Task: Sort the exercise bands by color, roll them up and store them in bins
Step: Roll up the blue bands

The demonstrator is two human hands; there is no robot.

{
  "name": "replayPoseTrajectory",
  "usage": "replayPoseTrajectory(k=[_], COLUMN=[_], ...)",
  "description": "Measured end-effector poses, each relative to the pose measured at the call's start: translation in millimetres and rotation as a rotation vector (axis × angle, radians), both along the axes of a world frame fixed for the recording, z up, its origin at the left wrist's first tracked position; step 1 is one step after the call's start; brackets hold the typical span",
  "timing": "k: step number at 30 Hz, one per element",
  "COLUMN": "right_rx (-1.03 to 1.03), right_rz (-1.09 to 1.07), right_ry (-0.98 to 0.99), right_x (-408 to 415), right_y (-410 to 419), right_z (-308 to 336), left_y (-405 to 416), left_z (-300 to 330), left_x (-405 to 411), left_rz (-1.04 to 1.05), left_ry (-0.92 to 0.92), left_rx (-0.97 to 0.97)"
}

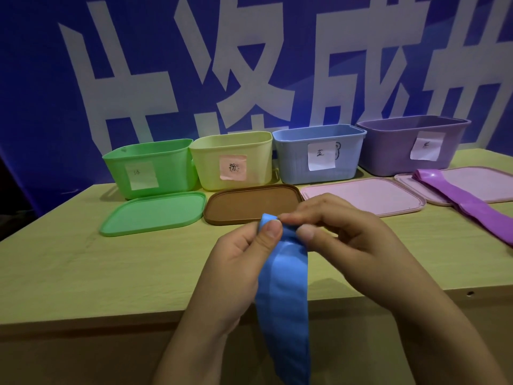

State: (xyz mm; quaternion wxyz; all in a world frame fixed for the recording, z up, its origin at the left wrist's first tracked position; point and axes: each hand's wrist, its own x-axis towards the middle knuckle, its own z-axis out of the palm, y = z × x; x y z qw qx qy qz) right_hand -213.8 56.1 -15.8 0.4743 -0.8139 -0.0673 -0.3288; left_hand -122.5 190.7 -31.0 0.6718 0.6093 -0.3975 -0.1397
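Grip: both my hands pinch the top end of the blue exercise band [283, 295]; my left hand [238, 262] has its thumb pressed on the folded end, my right hand [341, 234] nips it between thumb and fingertips
Blue band: held above the near edge of the wooden table [83, 268], its free length hanging down past the edge toward me
Purple band: I see the purple exercise band [466, 201] lying flat at the right, its far end on a pink lid [477, 182], the rest trailing onto the table
Bins: four open bins in a row at the back, against the blue banner [41, 93] with large white characters
Green bin [150, 168]: white note reading 绿
Yellow bin [233, 159]: pink note, handwriting that looks like 粉
Blue bin [319, 151]: white note reading 蓝, a small bear outline just beside it
Purple bin [410, 143]: white note, writing too faint for me to read
Lids: green lid [155, 212], brown lid [249, 201] and a second pink lid [366, 195] lie flat in front of the bins
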Motion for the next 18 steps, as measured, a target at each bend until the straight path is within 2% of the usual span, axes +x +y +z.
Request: replayPoseTrajectory(k=[3,7,14,18], right_rx=[0.094,0.013,-0.235,-0.305], right_rz=[0.015,-0.045,-0.255,-0.310], right_ry=[0.073,0.112,-0.091,-0.174], right_x=[-2.1,-4.0,-3.7,-2.4], right_y=[0.8,2.4,8.3,8.8], right_z=[2.0,4.4,3.5,-0.7], left_y=[0.7,2.1,3.1,4.8], left_z=[1.4,-1.1,-1.1,0.7], left_x=[-0.3,0.6,1.6,2.1], left_rz=[-0.033,-0.043,-0.042,-0.119], left_ry=[-0.024,-0.041,-0.025,0.135], left_rx=[-0.013,-0.009,0.013,-0.009])
